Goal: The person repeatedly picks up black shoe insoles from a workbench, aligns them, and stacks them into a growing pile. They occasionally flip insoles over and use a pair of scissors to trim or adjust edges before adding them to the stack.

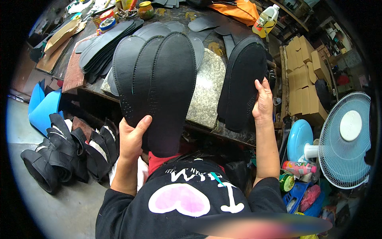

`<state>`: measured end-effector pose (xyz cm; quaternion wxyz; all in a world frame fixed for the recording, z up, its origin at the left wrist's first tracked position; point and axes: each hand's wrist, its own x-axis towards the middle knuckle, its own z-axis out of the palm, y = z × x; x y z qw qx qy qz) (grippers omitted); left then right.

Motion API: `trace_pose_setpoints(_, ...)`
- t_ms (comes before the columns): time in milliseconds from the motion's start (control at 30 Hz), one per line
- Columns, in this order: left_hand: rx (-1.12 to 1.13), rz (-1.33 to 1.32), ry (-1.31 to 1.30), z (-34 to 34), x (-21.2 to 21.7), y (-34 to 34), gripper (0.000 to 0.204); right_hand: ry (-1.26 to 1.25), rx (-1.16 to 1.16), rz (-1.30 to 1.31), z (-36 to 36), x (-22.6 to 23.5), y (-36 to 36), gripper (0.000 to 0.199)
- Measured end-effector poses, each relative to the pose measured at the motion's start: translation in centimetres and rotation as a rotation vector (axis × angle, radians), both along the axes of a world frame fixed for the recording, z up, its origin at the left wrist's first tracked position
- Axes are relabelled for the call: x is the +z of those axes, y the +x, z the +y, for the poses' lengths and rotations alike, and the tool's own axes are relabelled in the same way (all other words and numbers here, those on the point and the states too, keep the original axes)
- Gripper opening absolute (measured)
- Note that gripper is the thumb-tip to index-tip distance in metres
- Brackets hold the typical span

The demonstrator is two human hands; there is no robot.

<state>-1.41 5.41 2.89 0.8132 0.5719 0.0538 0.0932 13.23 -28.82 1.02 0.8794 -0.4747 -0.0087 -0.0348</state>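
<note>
My left hand (133, 137) grips the lower ends of three black shoe soles (157, 79), fanned out and held upright over the workbench. My right hand (263, 101) holds another black sole (242, 75) upright by its right edge, apart from the fan. Both forearms rise from the lower edge in black sleeves. More black soles (105, 44) lie overlapped on the bench behind the fan.
A speckled stone slab (209, 85) lies on the dark workbench (79, 67). Jars and tins (145, 10) stand at the back, with a plastic bottle (266, 19). Black boot uppers (59, 153) lie on the floor at left. Cardboard boxes (302, 75) and a blue fan (346, 139) stand at right.
</note>
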Motion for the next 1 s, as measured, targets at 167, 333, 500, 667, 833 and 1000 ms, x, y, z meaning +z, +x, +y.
trace_pose_setpoints(167, 0.005, -0.034, 0.002, 0.2, -0.1, 0.0, 0.036, -0.003, -0.005, 0.002, 0.0, 0.3, -0.2, 0.023)
trace_pose_setpoints(333, 0.034, -0.062, 0.035, 0.2, 0.2, -0.1, 0.038, -0.055, -0.061, 0.081, 0.0, -0.1, 0.6, 0.025)
trace_pose_setpoints(500, 0.251, -0.108, 0.026, 1.8, 0.4, -0.4, 0.044, -0.252, -0.175, -0.040, -2.8, 3.0, 7.1, 0.037)
trace_pose_setpoints(667, 0.394, -0.164, -0.066, 3.6, 0.8, -0.9, 0.050, -0.635, -0.431, -0.080, -3.4, 6.6, 14.4, 0.061)
trace_pose_setpoints(833, 0.252, -0.025, -0.086, 2.3, 0.8, -0.6, 0.029, -0.743, 0.086, -0.408, 5.6, 6.5, 8.8, 0.028)
trace_pose_setpoints(1000, 0.051, -0.020, -0.217, 0.0, -0.3, 0.3, 0.025, -0.658, 0.538, -0.266, 14.1, 4.7, 1.3, 0.027)
